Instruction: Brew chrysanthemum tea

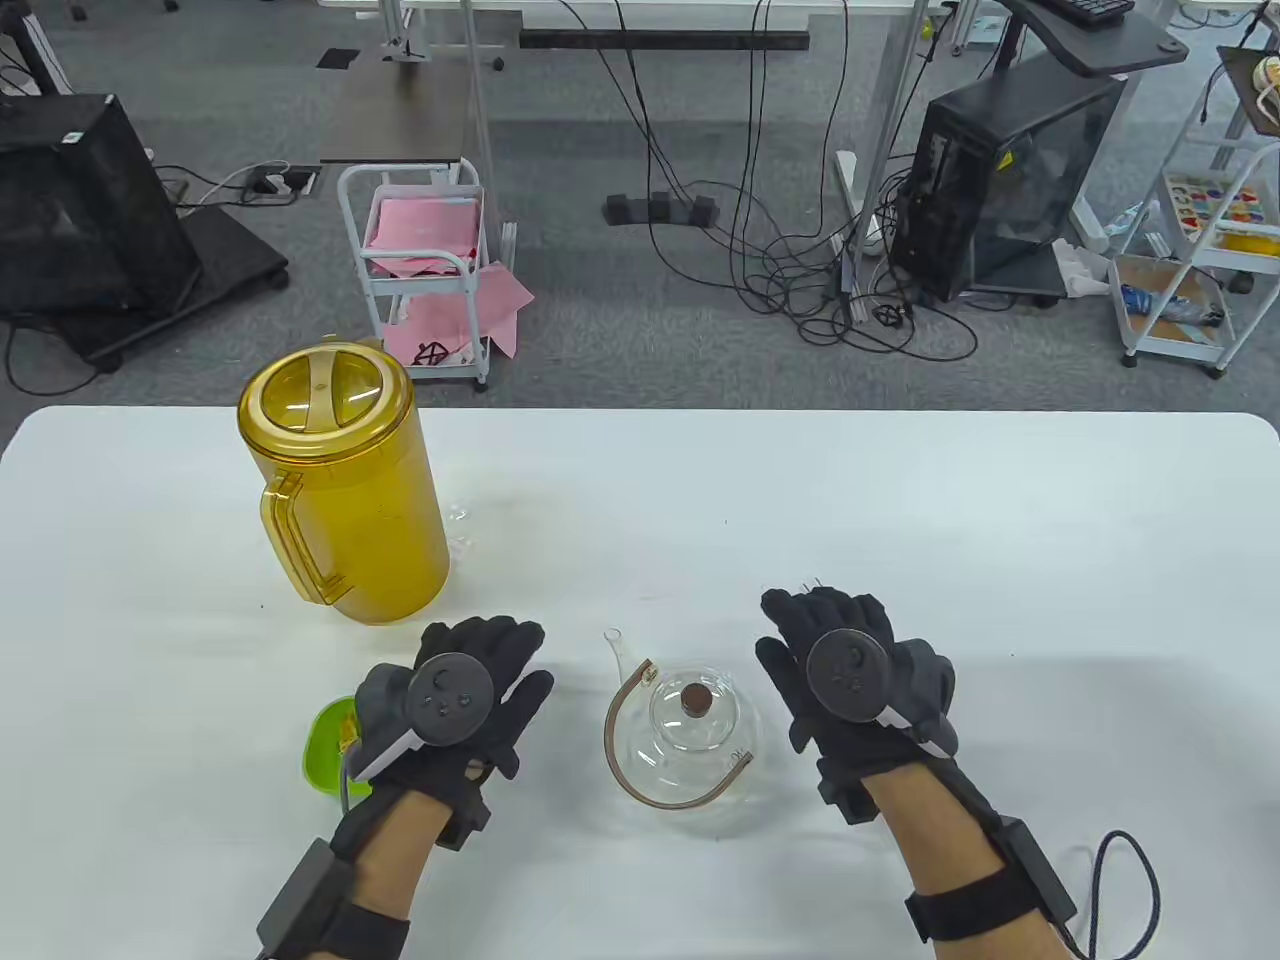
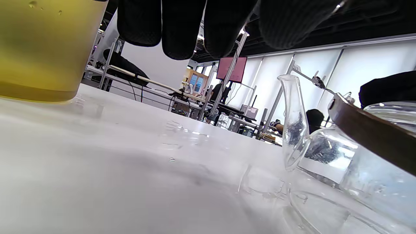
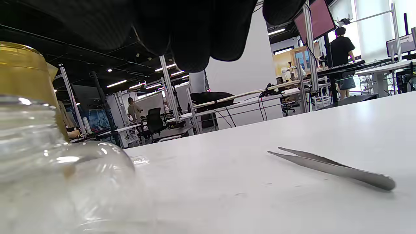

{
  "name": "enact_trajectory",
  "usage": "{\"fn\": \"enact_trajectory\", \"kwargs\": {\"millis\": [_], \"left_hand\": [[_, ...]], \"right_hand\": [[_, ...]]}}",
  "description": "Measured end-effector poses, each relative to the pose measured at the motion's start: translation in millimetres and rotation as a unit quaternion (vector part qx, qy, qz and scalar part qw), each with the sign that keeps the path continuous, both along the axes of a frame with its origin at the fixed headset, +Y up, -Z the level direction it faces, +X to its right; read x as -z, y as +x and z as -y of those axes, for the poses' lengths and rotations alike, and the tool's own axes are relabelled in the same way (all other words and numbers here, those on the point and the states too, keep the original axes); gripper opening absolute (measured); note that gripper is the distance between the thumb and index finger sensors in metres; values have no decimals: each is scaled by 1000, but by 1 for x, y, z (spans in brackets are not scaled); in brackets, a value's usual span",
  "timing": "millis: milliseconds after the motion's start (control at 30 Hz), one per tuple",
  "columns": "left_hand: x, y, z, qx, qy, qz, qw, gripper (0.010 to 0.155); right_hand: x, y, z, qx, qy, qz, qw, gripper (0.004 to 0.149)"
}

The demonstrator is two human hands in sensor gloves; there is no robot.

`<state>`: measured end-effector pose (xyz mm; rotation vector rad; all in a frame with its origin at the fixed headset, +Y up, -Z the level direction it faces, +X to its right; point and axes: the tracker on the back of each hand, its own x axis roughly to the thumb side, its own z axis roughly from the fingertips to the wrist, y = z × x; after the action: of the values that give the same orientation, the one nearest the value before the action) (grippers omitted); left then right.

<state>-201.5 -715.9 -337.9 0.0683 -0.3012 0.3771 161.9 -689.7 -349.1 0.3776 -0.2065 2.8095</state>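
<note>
A clear glass teapot [image 1: 690, 740] with a brown lid knob and a copper handle [image 2: 370, 136] stands near the table's front edge, between my hands. My left hand [image 1: 490, 650] hovers left of it, fingers [image 2: 182, 29] relaxed and holding nothing, partly covering a green bowl [image 1: 328, 745]. My right hand [image 1: 830, 620] lies flat to the teapot's right, above metal tweezers [image 3: 331, 167] that lie loose on the table; only their tips [image 1: 812, 582] show past my fingers. A tall yellow lidded pitcher [image 1: 340, 490] stands at the back left.
The white table [image 1: 900, 500] stretches wide to the right and back. A few water drops [image 2: 182, 130] lie near the pitcher's base. Beyond the far edge are a white cart [image 1: 425, 270], cables and computer cases on the floor.
</note>
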Motion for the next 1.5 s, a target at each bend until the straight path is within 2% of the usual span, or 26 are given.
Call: {"fn": "enact_trajectory", "kwargs": {"millis": [233, 533, 800, 1000, 1233, 1500], "left_hand": [[-8, -11, -3, -13, 11, -2, 1000, 61], [-12, -7, -10, -12, 28, 3, 1000, 61], [-13, -4, -9, -9, 19, 9, 1000, 60], [-11, -1, -4, -5, 9, 10, 1000, 60], [-11, -1, -1, -2, 0, 9, 1000, 60], [-12, 2, 1, 5, -10, 15, 1000, 60]], "right_hand": [[-7, -11, -4, 7, 15, -18, 1000, 57], [-22, -33, -9, 15, 39, -69, 997, 58], [-35, -61, -6, -18, 50, -117, 992, 57], [-39, -70, -1, -34, 49, -123, 991, 52], [-40, -71, -4, -67, 66, -102, 990, 54], [-41, -73, -7, -86, 59, -113, 988, 57]]}}
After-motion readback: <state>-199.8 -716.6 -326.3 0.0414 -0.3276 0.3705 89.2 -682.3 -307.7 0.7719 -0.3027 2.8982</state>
